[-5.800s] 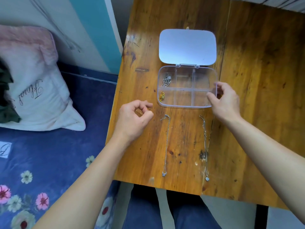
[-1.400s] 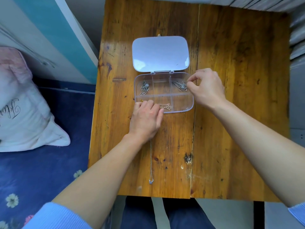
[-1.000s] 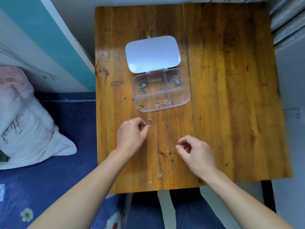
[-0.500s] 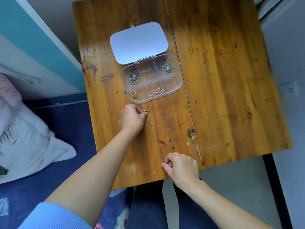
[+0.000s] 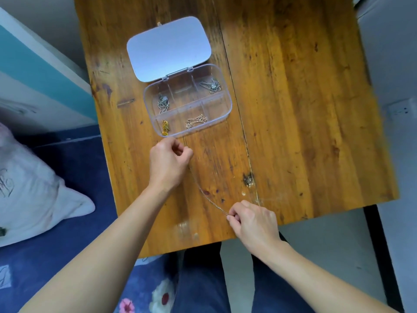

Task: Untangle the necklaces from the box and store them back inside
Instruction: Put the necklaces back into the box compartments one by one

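A clear plastic box with several compartments lies on the wooden table, its white lid flipped open behind it. Inside are a silver chain at back left, another silver chain at back right, a gold piece at front left and a rose-gold chain in the front middle. A thin silver necklace stretches between my hands. My left hand pinches its upper end just below the box. My right hand pinches the lower end near the table's front edge.
A bed with a dark blue floral sheet and a white pillow lies left of the table. My legs in dark trousers are under the front edge. A wall socket shows at the right.
Both hands still hold the thin necklace; my right hand has lifted its end slightly up and to the right, keeping the chain stretched. Earlier it left the box to take that end.
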{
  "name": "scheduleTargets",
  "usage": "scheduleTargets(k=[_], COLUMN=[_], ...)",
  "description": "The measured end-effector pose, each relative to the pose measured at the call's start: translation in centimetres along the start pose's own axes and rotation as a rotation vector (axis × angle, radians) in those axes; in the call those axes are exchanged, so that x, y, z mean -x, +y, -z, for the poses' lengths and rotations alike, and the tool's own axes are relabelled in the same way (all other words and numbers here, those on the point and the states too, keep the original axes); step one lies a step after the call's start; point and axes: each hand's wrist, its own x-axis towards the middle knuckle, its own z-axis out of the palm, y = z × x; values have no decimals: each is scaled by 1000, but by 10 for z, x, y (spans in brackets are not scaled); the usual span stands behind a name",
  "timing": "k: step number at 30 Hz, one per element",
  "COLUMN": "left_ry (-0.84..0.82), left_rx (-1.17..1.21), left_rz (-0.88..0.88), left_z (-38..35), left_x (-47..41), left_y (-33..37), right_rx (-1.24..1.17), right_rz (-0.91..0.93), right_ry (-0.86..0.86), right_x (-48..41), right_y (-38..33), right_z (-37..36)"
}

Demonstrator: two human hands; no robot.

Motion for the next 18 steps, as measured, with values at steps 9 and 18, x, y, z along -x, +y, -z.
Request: scheduleTargets(k=[9, 18], left_ry=[-91, -251], left_rx=[464, 594], left_rz=[78, 5], left_z=[-9, -76], left_x=[-18, -53], left_y=[90, 209], right_rx=[-132, -461], right_rz=[-20, -260], right_ry=[-20, 325], right_x=[-18, -49], right_y=[48, 181], right_z=[46, 138])
